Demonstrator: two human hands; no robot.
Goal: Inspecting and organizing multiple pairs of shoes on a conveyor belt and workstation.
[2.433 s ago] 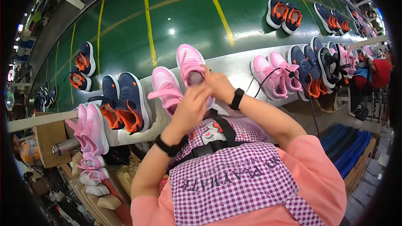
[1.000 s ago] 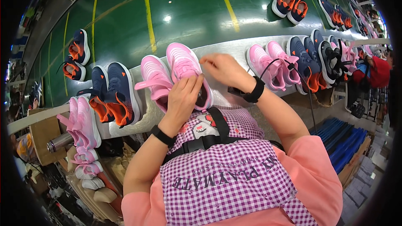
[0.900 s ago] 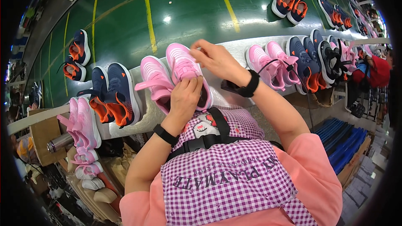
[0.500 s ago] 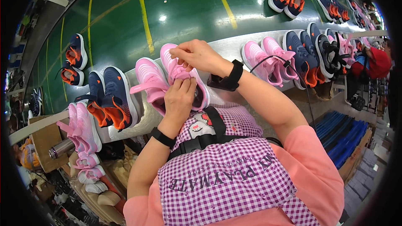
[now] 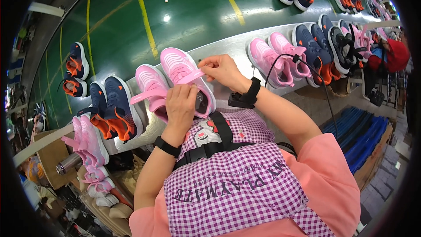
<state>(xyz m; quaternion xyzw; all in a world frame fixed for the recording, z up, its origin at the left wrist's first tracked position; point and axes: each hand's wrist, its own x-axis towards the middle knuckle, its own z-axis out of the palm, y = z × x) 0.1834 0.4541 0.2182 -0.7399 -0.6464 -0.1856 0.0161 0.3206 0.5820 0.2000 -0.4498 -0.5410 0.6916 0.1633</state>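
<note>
A pink sneaker (image 5: 175, 60) with a white sole stands in front of me at the metal edge. My right hand (image 5: 224, 72) pinches the free end of its pink strap (image 5: 193, 77), drawn out to the right. With closed fingers my left hand (image 5: 180, 105) grips the same shoe near its tongue and opening, and hides part of its left side. Just left stands the matching pink sneaker (image 5: 149, 78), its strap (image 5: 148, 96) loose and sticking out to the left. My left wrist is close to that shoe's heel.
A green belt (image 5: 118, 26) with yellow lines runs beyond the metal ledge (image 5: 237, 48). Navy and orange sneakers (image 5: 117, 101) stand left. A pink pair (image 5: 261, 55) stands right, a black cable (image 5: 322, 87) passing over it. Blue strips (image 5: 357, 142) lie lower right.
My right hand has moved right and down, and the strap it pinches now stretches out to the right across the shoe. My left hand stays at the shoe's opening, slightly lower left.
</note>
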